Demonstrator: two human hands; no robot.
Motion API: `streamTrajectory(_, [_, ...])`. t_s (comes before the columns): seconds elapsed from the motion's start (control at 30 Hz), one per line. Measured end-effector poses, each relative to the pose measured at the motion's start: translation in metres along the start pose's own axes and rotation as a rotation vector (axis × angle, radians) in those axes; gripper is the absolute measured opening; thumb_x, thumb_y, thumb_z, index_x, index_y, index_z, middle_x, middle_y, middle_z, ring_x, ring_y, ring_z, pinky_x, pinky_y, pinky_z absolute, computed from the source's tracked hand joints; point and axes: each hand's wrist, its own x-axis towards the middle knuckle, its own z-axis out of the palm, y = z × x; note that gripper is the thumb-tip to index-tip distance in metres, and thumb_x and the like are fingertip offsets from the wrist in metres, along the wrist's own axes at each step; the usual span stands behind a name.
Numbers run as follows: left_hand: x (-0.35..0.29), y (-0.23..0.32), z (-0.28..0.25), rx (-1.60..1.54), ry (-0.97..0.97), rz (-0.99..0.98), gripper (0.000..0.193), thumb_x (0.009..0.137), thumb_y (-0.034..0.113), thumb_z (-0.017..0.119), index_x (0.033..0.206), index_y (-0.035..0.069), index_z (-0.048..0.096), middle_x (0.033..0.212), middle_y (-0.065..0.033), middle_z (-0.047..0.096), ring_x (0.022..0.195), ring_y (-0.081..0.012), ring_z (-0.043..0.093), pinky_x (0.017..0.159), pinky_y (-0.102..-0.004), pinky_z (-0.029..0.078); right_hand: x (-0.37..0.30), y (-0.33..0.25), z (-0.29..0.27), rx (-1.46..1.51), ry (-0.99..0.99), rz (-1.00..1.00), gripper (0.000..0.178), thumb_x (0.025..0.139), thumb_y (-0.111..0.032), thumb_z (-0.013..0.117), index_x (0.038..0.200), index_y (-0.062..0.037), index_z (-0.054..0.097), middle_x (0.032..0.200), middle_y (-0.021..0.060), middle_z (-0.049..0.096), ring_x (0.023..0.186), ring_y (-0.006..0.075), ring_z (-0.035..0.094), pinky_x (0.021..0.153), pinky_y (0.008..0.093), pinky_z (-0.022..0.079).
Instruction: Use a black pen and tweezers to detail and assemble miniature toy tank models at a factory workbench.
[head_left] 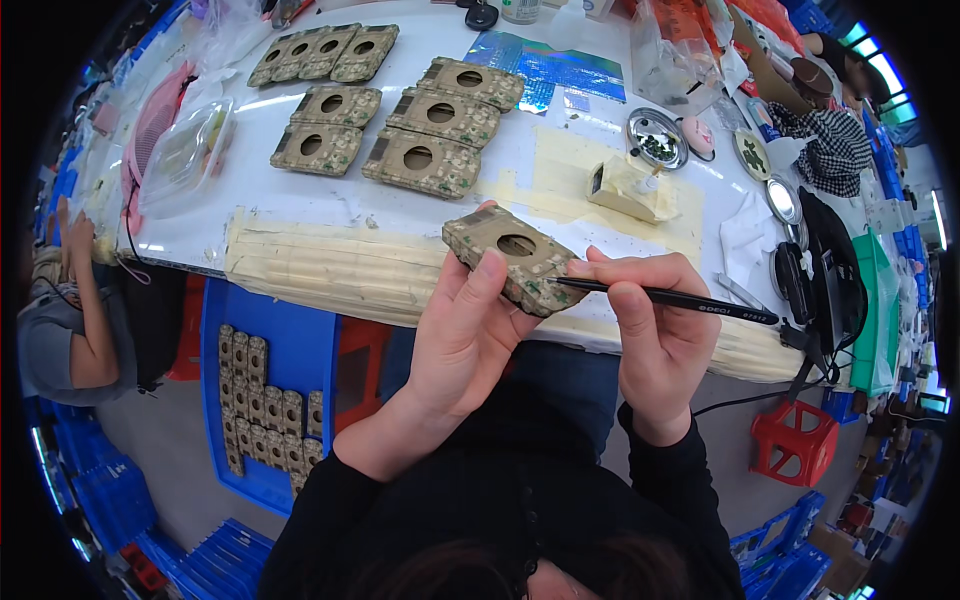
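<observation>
My left hand [462,325] holds a camouflage-patterned model tank hull [505,245] with a round hole in its top, tilted above the table's front edge. In my right hand [665,335] is a slim black pointed tool [690,303], gripped like a pen. Its fine tip meets the near right part of the hull, and my right fingers rest close to that corner. Whether the tool is a brush or tweezers cannot be made out. More such hulls [422,165] lie in groups on the white table [290,205].
A cream block-shaped holder [630,190] stands beyond my right hand, near a round metal dish [657,138] of small dark green bits. A blue tray [213,400] with several hulls sits lower left. A red stool [795,443] is right. Another person's arm [90,330] shows at left.
</observation>
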Motion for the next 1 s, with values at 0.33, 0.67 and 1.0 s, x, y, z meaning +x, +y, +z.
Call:
streamTrajectory(0.33, [0.0014, 0.0007, -0.0043, -0.092, -0.033, -0.015, 0.048, 0.098, 0.027, 0.044, 0.140, 0.014, 0.025, 0.131, -0.0090, 0.044, 0.120, -0.0204, 0.048, 0.100, -0.0405, 0.043, 0.0003, -0.0002, 0.0012, -0.009, 0.006, -0.014, 0.010, 0.088, -0.003, 0.059, 0.095, 0.0042, 0.061, 0.093, 0.0110, 0.066, 0.090, 0.0166, 0.062, 0.093, 0.0366, 0.047])
streamTrajectory(0.67, [0.0004, 0.0002, -0.0009, -0.006, -0.008, 0.014, 0.050, 0.099, 0.034, 0.039, 0.141, 0.010, 0.026, 0.129, -0.0106, 0.047, 0.119, -0.0204, 0.049, 0.100, -0.0371, 0.044, 0.0000, -0.0006, 0.0010, -0.001, 0.004, -0.011, 0.010, 0.088, -0.003, 0.059, 0.096, 0.0045, 0.061, 0.094, 0.0110, 0.066, 0.090, 0.0164, 0.062, 0.094, 0.0364, 0.047])
streamTrajectory(1.0, [0.0002, 0.0004, -0.0011, -0.012, -0.012, 0.011, 0.050, 0.099, 0.034, 0.039, 0.141, 0.010, 0.026, 0.129, -0.0109, 0.047, 0.120, -0.0207, 0.049, 0.100, -0.0374, 0.044, -0.0004, -0.0007, 0.0004, -0.097, -0.027, -0.051, 0.015, 0.093, -0.011, 0.054, 0.095, 0.0042, 0.055, 0.091, 0.0145, 0.065, 0.092, 0.0238, 0.065, 0.095, 0.0434, 0.046])
